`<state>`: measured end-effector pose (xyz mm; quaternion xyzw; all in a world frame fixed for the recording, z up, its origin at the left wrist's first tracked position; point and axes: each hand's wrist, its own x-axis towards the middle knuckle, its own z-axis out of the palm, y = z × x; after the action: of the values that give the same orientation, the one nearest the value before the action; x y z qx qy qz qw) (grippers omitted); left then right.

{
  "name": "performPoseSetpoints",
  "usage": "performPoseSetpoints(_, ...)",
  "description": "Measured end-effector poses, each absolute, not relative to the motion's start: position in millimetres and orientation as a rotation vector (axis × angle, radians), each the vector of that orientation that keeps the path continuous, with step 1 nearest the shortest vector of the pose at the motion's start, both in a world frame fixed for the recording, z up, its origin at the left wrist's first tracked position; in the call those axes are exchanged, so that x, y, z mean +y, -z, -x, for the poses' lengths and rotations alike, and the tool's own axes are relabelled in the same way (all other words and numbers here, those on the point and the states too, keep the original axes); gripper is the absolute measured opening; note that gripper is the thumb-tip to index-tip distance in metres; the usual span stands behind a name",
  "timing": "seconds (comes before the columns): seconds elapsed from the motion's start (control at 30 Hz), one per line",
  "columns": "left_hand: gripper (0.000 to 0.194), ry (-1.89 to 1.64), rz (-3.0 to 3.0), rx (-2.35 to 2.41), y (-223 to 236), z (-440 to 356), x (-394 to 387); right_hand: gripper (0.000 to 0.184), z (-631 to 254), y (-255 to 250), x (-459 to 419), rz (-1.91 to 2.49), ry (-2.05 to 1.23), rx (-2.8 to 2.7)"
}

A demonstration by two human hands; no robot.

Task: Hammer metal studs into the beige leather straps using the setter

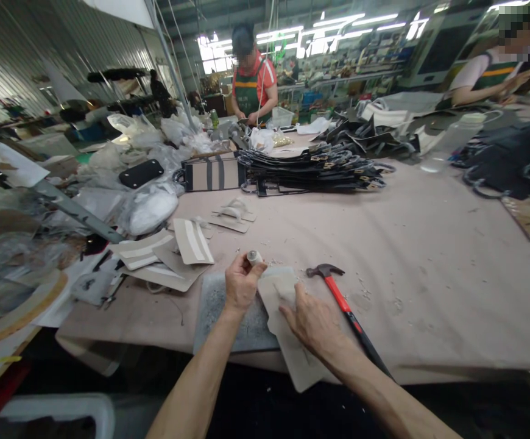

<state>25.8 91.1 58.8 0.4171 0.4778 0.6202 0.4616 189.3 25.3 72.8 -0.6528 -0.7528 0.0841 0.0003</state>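
Observation:
My left hand (pixel 242 281) is closed around a short whitish cylinder with a metal end (pixel 253 257), held over a dark grey slab (pixel 214 308). My right hand (pixel 313 317) grips the right side of a beige panel (pixel 287 334), thumb on top and the other fingers partly hidden. That panel has a slit near its upper part, lies partly on the slab and hangs past the table's front edge. Just right of this hand, a claw hammer (pixel 338 294) with a red and black handle lies on the table.
Beige panels with white strips (pixel 192 242) lie at left, beside plastic bags (pixel 150 207). A stack of dark bag pieces (pixel 310 169) stands at the back. A clear bottle (pixel 452 143) is farther right. Small white bits dot the cloth-covered table (pixel 434 274). Two people work across from me.

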Motion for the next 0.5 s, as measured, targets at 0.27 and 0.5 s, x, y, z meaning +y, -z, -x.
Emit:
performPoseSetpoints(0.27,0.024,-1.343,-1.062,1.125,-2.9,-51.9,84.6,0.036,-181.3,-37.3,8.2,1.956,-0.473,-2.205)
performPoseSetpoints(0.5,0.023,-1.207,-1.202,1.132,13.3,-54.0,89.5,0.047,-178.8,-23.2,2.6,1.905,-0.708,-2.046)
